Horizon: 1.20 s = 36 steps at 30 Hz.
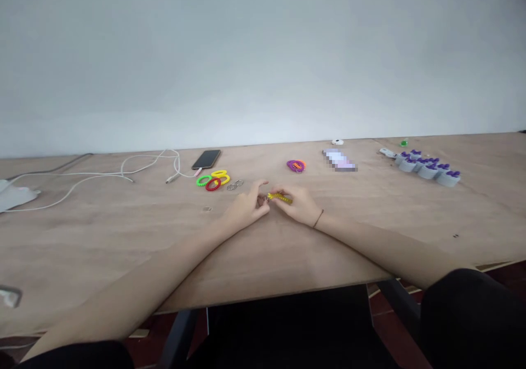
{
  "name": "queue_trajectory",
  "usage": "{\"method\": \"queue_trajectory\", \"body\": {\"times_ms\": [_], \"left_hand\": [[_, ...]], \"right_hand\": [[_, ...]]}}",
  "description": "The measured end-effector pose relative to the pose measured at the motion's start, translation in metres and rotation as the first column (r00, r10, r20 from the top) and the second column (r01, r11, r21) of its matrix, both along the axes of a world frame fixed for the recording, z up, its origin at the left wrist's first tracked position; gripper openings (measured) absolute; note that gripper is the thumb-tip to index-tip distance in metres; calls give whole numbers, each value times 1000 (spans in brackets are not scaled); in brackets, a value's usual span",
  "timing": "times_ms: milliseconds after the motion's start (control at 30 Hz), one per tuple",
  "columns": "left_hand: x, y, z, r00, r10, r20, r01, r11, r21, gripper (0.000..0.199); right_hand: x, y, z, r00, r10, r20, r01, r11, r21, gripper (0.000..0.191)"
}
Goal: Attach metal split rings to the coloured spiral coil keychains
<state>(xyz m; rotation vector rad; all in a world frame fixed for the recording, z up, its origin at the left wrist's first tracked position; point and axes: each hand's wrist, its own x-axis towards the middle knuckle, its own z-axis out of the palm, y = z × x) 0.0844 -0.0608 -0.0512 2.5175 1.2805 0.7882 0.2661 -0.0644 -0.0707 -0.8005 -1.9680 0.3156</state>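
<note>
My right hand pinches a yellow spiral coil band between thumb and fingers. Facing it, my left hand is closed on a small shiny metal ring, which meets the near end of the yellow coil; whether the two are linked is too small to tell. Beyond my left hand lie a few loose metal rings. Left of these sit coil bands in green, red and yellow, partly overlapping. Purple and orange coil bands lie bunched beyond my right hand.
A phone with a white cable lies at the back left. A blurred-out phone-like object rests at the back right. Further right stand several white pieces with purple tops. The wooden table ends at a near edge above a chair.
</note>
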Motion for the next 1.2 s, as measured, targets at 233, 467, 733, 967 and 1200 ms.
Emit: {"method": "queue_trajectory", "body": {"times_ms": [233, 467, 733, 967, 1200], "left_hand": [[-1, 1, -1, 1000, -1, -15, 1, 1000, 10, 46], [-2, 2, -1, 999, -14, -52, 19, 996, 90, 22], [-9, 11, 4, 991, -135, -14, 135, 990, 27, 25], [-5, 10, 2, 991, -84, 103, 78, 995, 67, 24], [0, 6, -2, 941, 47, 336, -34, 998, -44, 27]], "right_hand": [[-2, -2, 0, 999, 22, 31, -23, 999, 34, 16], [-3, -3, 1, 999, 10, 31, -11, 999, 46, 16], [-3, 0, -3, 1000, -16, 5, 16, 1000, -15, 18], [-3, -2, 0, 1000, 12, 11, -11, 998, -54, 18], [-4, -6, 4, 980, 149, -129, -185, 924, -335, 29]]}}
